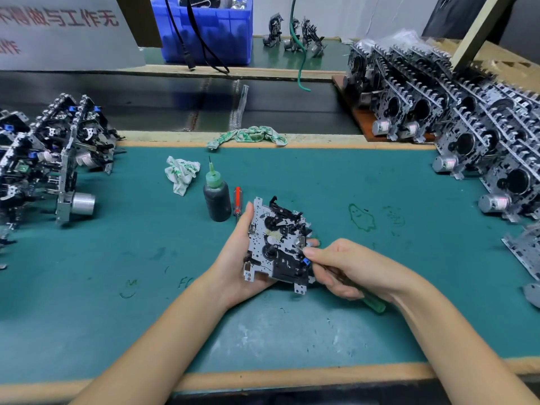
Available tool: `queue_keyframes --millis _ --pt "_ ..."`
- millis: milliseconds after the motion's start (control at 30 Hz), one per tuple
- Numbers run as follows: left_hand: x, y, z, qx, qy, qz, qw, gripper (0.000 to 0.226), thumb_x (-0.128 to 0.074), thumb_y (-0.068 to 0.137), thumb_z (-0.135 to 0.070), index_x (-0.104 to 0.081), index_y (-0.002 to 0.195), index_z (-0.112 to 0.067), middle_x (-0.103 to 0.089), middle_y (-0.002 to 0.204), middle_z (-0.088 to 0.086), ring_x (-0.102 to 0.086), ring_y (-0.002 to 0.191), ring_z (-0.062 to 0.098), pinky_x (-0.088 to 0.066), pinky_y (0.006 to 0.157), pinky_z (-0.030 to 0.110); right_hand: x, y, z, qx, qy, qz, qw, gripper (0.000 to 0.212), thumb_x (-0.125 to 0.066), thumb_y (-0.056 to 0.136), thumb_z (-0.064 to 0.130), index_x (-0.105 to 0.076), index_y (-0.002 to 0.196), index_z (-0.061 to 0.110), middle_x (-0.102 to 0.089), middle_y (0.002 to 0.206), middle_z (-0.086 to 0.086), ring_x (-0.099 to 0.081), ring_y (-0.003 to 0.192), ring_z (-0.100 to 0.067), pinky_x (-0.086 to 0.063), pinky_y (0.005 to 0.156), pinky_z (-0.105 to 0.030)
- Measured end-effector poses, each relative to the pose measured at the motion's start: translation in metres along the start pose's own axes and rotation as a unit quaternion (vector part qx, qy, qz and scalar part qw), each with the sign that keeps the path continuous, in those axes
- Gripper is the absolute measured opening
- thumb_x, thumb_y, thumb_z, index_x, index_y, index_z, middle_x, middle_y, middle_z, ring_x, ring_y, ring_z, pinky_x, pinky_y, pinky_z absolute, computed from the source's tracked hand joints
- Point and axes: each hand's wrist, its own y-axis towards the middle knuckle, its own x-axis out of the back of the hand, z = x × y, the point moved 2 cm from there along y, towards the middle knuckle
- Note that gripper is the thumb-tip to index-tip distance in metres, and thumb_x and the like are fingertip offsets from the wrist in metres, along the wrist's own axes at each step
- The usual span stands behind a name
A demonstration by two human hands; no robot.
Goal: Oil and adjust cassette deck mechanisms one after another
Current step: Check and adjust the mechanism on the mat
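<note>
My left hand [233, 258] grips a cassette deck mechanism [277, 244] from its left side and underneath, holding it tilted above the green mat. My right hand [344, 267] holds a green-handled screwdriver [372, 302], with its tip at the mechanism's right edge near a small blue part. A dark oil bottle [216, 197] with a green needle cap stands upright just beyond the mechanism. A red-handled screwdriver [237, 201] lies beside the bottle on its right.
Stacks of mechanisms [52, 153] crowd the left of the mat, and many more [455, 112] are piled at the right. Two rags [181, 173] [248, 135] lie behind the bottle. A black conveyor belt [175, 103] and a blue bin [204, 30] are further back.
</note>
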Motion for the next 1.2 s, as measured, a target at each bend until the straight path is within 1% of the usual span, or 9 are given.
queue_keyframes --millis 167,533,667,733,800,867,933,1033,1200 --pt "0.0 0.002 0.002 -0.006 -0.011 -0.005 1.0 0.076 -0.032 0.087 -0.069 -0.076 0.098 -0.008 -0.068 0.112 0.018 -0.068 0.1 0.028 -0.058 0.077 0.037 0.006 0.003 -0.001 -0.016 -0.049 0.011 0.999 0.059 -0.038 0.098 0.04 -0.042 0.043 0.018 -0.031 0.029 0.001 -0.022 0.027 -0.011 -0.016 0.038 -0.019" --pt "0.0 0.004 0.007 -0.023 0.016 -0.015 0.999 0.077 -0.027 0.089 -0.069 -0.078 0.091 -0.01 -0.07 0.108 0.017 -0.069 0.098 0.027 -0.057 0.076 0.033 0.01 0.005 -0.001 -0.031 -0.038 0.07 0.996 0.065 -0.037 0.098 0.042 -0.034 0.037 0.021 -0.02 0.028 0.003 -0.014 0.028 -0.012 -0.012 0.037 -0.02" --pt "0.001 0.002 0.005 -0.028 0.016 -0.012 0.999 0.077 -0.028 0.089 -0.069 -0.075 0.101 -0.01 -0.067 0.114 0.018 -0.066 0.105 0.028 -0.056 0.082 0.036 0.004 0.004 -0.001 0.005 -0.081 0.017 0.997 0.071 -0.034 0.1 0.04 -0.035 0.032 0.022 -0.024 0.027 0.003 -0.02 0.03 -0.014 -0.024 0.039 -0.024" --pt "-0.001 -0.001 0.003 -0.027 0.007 0.0 1.0 0.079 -0.03 0.087 -0.072 -0.07 0.111 -0.008 -0.063 0.122 0.019 -0.062 0.112 0.03 -0.051 0.091 0.039 0.0 0.003 -0.003 0.041 -0.097 -0.031 0.994 0.072 -0.034 0.1 0.041 -0.037 0.031 0.021 -0.027 0.026 0.002 -0.023 0.031 -0.015 -0.031 0.045 -0.018" --pt "-0.003 -0.005 0.002 -0.031 -0.012 0.021 0.999 0.087 -0.032 0.083 -0.077 -0.067 0.117 -0.005 -0.061 0.125 0.02 -0.061 0.113 0.031 -0.05 0.093 0.042 0.001 0.001 -0.008 0.065 -0.045 -0.066 0.995 0.069 -0.037 0.099 0.042 -0.039 0.033 0.02 -0.025 0.026 0.001 -0.022 0.03 -0.015 -0.028 0.041 -0.018" --pt "-0.005 -0.006 0.0 -0.036 -0.045 0.037 0.998 0.101 -0.035 0.076 -0.083 -0.058 0.126 0.002 -0.054 0.131 0.027 -0.055 0.119 0.038 -0.044 0.098 0.049 0.007 -0.003 -0.013 0.08 0.062 -0.085 0.991 0.062 -0.04 0.095 0.043 -0.042 0.038 0.018 -0.023 0.027 0.001 -0.015 0.027 -0.011 -0.02 0.036 -0.013" --pt "-0.007 -0.007 0.0 -0.037 -0.083 0.054 0.994 0.111 -0.037 0.07 -0.085 -0.05 0.132 0.006 -0.046 0.135 0.034 -0.049 0.123 0.045 -0.038 0.102 0.054 0.014 -0.005 -0.016 0.088 0.122 -0.093 0.984 0.051 -0.039 0.095 0.039 -0.05 0.052 0.014 -0.029 0.03 -0.001 -0.012 0.026 -0.009 -0.017 0.036 -0.01" --pt "-0.007 -0.007 0.001 -0.036 -0.122 0.082 0.988 0.115 -0.036 0.069 -0.087 -0.042 0.136 0.006 -0.041 0.137 0.036 -0.046 0.124 0.049 -0.036 0.102 0.055 0.018 -0.005 -0.019 0.104 0.135 -0.117 0.978 0.035 -0.035 0.101 0.025 -0.049 0.072 0.01 -0.043 0.04 -0.005 -0.016 0.025 -0.006 -0.015 0.035 -0.009" --pt "-0.008 -0.01 0.001 -0.044 -0.133 0.103 0.985 0.116 -0.036 0.069 -0.087 -0.041 0.135 0.008 -0.043 0.134 0.038 -0.047 0.122 0.051 -0.033 0.104 0.054 0.023 -0.006 -0.019 0.104 0.135 -0.173 0.97 0.032 -0.038 0.101 0.023 -0.054 0.077 0.009 -0.047 0.048 -0.003 -0.02 0.026 -0.005 -0.017 0.035 -0.008"
